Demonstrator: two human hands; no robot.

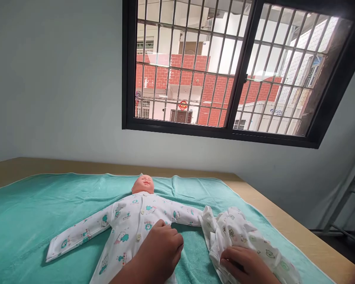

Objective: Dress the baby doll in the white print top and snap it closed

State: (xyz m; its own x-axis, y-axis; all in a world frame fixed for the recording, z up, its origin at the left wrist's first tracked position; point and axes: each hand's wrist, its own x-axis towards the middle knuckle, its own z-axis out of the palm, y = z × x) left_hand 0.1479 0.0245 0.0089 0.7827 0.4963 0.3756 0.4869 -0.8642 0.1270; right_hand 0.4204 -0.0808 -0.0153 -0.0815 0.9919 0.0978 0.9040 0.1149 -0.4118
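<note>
A baby doll lies face up, its head (143, 184) above the collar of a white printed, buttoned baby top (130, 215). The top's sleeves are spread to both sides. Over the lower front of the top is my left hand (162, 250), its fingers curled closed; what they hold, if anything, is hidden. To the right, a crumpled white printed baby garment (233, 228) touches the end of the doll's right-side sleeve. My right hand (245, 264) is closed on the near part of that garment.
A green towel (62, 197) covers most of the wooden table (272, 205) beneath the doll. The table's right edge slopes away toward a metal frame (347, 193). Behind stands a pale wall with a barred, black-framed window (192, 128).
</note>
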